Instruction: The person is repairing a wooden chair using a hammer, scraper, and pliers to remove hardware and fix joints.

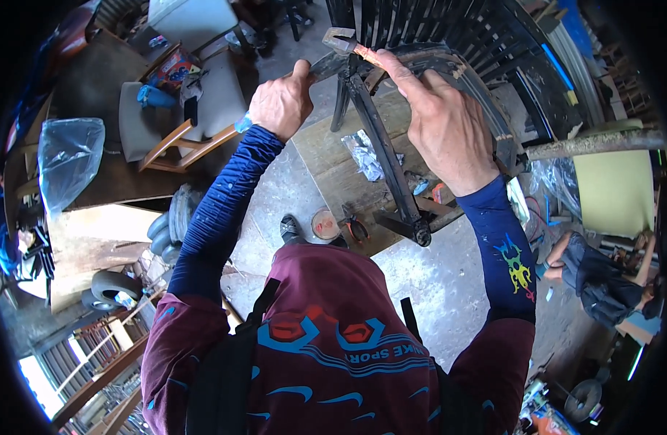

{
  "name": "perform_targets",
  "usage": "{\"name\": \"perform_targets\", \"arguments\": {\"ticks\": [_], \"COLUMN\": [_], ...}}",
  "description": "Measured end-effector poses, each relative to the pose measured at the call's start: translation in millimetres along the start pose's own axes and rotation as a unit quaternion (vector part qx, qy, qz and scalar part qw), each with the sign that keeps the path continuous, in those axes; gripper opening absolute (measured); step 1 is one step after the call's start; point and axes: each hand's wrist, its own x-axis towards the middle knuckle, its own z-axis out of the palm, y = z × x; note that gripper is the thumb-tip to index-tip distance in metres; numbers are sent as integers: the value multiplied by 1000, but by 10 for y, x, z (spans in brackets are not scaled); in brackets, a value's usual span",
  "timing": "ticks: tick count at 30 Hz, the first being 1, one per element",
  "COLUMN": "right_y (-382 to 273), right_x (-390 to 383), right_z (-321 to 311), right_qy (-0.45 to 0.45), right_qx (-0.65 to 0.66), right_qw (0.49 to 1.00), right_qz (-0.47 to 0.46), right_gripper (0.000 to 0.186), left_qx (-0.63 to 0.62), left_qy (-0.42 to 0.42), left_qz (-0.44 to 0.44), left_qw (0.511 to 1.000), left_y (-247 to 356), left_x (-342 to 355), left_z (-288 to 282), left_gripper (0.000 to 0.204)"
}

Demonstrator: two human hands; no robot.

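Note:
My right hand [449, 134] is wrapped round the handle of a hammer [342, 40], its index finger stretched along the handle. The metal hammer head is over a joint of a dark wooden chair frame [380, 138]; I cannot tell whether it touches. My left hand [282, 101] is closed on the end of a dark rail [327, 69] of that frame, left of the hammer. The frame has a slatted back [420, 25] at the top, and one long leg slants down toward me.
Below the frame is a plywood board [326, 163], with pliers [356, 229] and a round tin [324, 225] at its near edge. A crumpled plastic packet [367, 158] lies on it. Grey-seated chairs [221, 98] stand left, tyres [116, 288] lower left. Another person [602, 279] sits at right.

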Motion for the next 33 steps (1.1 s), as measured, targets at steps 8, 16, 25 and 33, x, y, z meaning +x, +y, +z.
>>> {"name": "perform_targets", "arguments": {"ticks": [8,16,25,33], "right_y": [235,337,204,181], "right_x": [86,91,119,211], "right_z": [193,174,41,6], "right_qy": [-4,117,87,96], "right_qx": [-70,66,27,43], "right_qw": [996,981,982,972], "right_qz": [-59,-143,-165,-210], "right_gripper": [81,84,92,87], "left_qx": [19,-19,-59,-69], "left_qy": [0,14,74,68], "left_qz": [-14,-14,18,11], "left_qw": [1000,1000,995,995], "left_y": [41,-68,-163,-186], "left_x": [-17,-120,-191,-214], "left_z": [65,232,376,398], "left_gripper": [15,17,19,19]}}
